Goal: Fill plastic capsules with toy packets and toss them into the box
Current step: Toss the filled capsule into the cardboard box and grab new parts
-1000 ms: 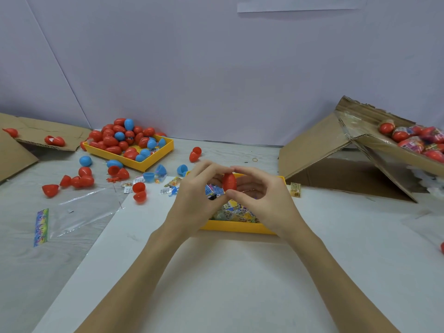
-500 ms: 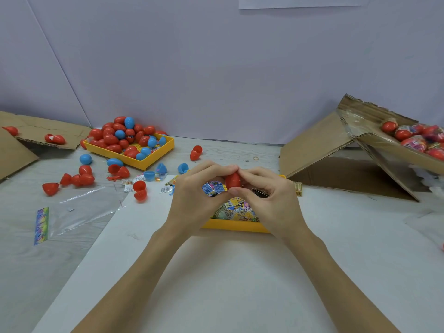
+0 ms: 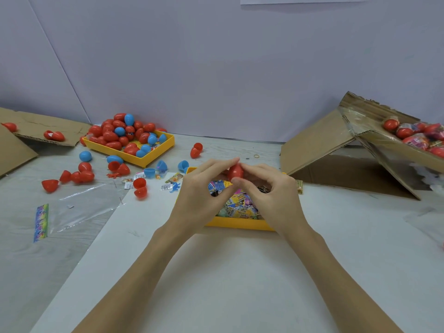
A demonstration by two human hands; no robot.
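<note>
A red plastic capsule (image 3: 236, 171) is held between both hands above the near yellow tray (image 3: 240, 223), which holds several colourful toy packets (image 3: 236, 207). My left hand (image 3: 201, 195) pinches the capsule from the left with thumb and fingertips. My right hand (image 3: 271, 198) pinches it from the right. The capsule looks closed; its seam is hidden by my fingers. The cardboard box (image 3: 374, 145) at the right holds several filled red capsules (image 3: 413, 134).
A second yellow tray (image 3: 153, 155) at the back left is heaped with red and blue capsules. Loose capsule halves (image 3: 140, 187), small packets and a clear plastic bag (image 3: 79, 207) lie on the table's left side. Flattened cardboard (image 3: 36, 131) lies at the far left.
Both hands stay together on the red capsule above the tray. My fingers have shifted slightly round it and the capsule has tilted a little.
</note>
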